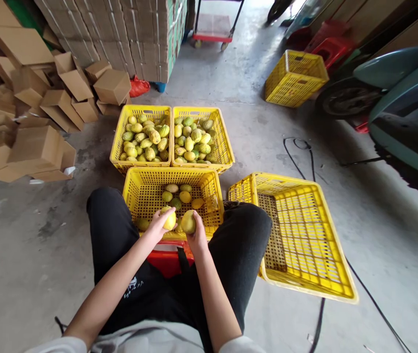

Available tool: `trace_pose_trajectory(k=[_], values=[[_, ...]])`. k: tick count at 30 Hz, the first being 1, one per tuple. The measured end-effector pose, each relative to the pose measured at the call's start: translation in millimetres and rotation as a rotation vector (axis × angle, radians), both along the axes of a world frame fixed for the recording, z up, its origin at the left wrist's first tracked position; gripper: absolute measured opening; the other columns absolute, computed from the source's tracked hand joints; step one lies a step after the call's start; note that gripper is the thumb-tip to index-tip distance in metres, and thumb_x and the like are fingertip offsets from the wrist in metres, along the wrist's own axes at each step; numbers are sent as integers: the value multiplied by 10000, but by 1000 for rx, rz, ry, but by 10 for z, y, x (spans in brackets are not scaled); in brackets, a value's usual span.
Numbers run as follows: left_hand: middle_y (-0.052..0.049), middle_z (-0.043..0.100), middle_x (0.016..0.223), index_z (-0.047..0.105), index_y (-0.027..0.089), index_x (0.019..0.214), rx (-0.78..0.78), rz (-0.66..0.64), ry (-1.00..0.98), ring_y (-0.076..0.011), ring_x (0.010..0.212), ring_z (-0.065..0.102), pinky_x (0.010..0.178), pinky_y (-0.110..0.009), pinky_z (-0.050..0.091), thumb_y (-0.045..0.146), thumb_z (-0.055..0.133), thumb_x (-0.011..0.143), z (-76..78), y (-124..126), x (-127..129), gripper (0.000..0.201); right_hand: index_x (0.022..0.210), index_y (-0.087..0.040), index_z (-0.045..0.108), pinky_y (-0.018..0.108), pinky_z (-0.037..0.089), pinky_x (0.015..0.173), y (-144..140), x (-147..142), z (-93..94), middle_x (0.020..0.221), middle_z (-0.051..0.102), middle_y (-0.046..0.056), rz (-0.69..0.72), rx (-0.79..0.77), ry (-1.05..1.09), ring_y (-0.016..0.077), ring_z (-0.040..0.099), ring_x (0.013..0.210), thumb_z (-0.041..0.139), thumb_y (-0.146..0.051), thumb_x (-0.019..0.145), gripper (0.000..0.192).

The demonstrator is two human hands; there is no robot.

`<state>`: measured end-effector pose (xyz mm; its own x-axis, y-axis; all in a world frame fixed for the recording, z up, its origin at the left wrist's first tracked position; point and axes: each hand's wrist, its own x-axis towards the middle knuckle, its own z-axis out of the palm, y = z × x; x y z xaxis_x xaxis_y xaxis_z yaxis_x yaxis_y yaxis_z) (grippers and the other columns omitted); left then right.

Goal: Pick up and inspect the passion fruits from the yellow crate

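Fruit sits in both your hands, one piece each, held over the near edge of the crate point(139, 196) between your knees. Your left hand point(157, 226) is closed around a yellow fruit point(169, 219); your right hand point(196, 236) grips a greener fruit point(188, 221) from below, fingers curled up its side. The two fruits are just beside each other, nearly touching.

That crate is yellow plastic with a mesh wall and holds only a few loose fruits point(179, 195), lying on its floor towards the far side. It rests partly over a red stool point(167, 260) that shows between your legs.

Beyond it, two more yellow crates stand side by side, touching: the left full crate point(141, 133) and the right full crate point(201, 135), both heaped with yellow-green fruit.

To your right, an empty crate point(300, 235) lies tilted on the concrete floor point(28, 245), against your right knee. A black cable point(299, 162) runs across the floor past it. Another crate point(295, 78) stands well apart, near a parked scooter point(396, 93).

On your left, folded cardboard boxes point(28, 113) lie in a loose heap, with stacked cartons point(120, 34) behind and a trolley point(214, 27) further back.
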<state>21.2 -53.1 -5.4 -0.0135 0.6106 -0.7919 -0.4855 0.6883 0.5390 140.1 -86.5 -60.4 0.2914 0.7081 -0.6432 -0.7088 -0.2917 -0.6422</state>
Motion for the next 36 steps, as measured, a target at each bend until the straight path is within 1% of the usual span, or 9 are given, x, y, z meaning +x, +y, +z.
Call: trace_pose_trajectory(k=[3,7,12,16,23,29,32,34,36], values=[[-19,645,825,573,188,835,13,45,25,-143,707,644,615,-262,576,160,806,733,-9,-3,-2,256,877,-243,632,269,519,579,17,16,-41,780,699,-14,-16,-34,58,189,690,741,717,-515,709,331],[-7,621,772,609,175,817,-39,84,80,-127,660,615,569,-223,542,219,762,773,-24,27,-13,165,847,-255,617,273,515,559,41,48,-118,728,684,-35,-106,-86,42,183,672,706,666,-507,704,293],[-25,635,785,603,175,848,-112,111,62,-141,649,629,594,-267,561,254,700,823,-43,64,-30,127,840,-249,616,256,516,577,36,47,-145,735,677,-34,-135,-101,63,168,652,707,663,-490,712,277],[-22,631,753,570,181,866,-156,96,20,-158,614,644,583,-299,574,292,722,809,-82,51,-77,197,875,-249,641,227,508,600,13,21,-109,790,686,-35,-92,-74,23,149,653,757,710,-468,728,273],[-72,672,718,602,141,797,-76,41,18,-167,566,649,501,-269,548,328,668,825,-35,55,-271,200,900,-243,645,280,529,589,27,15,32,794,695,-23,-37,-115,110,188,678,745,741,-505,719,333],[3,625,682,599,165,801,-117,236,113,-118,532,601,534,-257,560,283,638,847,10,34,-530,133,849,-232,629,259,500,544,47,26,50,731,673,-32,-55,-202,115,171,651,683,748,-464,709,296],[-2,604,652,622,142,807,-134,239,72,-121,517,602,507,-243,542,304,550,914,10,2,-641,207,840,-232,620,258,522,562,58,10,74,726,667,-35,-65,-212,143,160,650,678,722,-471,740,278],[-21,607,637,616,136,783,-161,243,43,-132,512,611,482,-236,525,317,495,950,17,-11,-683,274,859,-234,625,264,553,612,66,-13,103,759,675,-38,-70,-174,157,151,655,701,730,-459,747,273],[-40,624,641,602,141,756,-180,260,35,-141,525,627,488,-237,527,346,513,955,26,-15,-695,299,872,-231,633,283,582,686,70,-41,132,807,686,-33,-50,-110,164,151,666,742,764,-445,732,288]])
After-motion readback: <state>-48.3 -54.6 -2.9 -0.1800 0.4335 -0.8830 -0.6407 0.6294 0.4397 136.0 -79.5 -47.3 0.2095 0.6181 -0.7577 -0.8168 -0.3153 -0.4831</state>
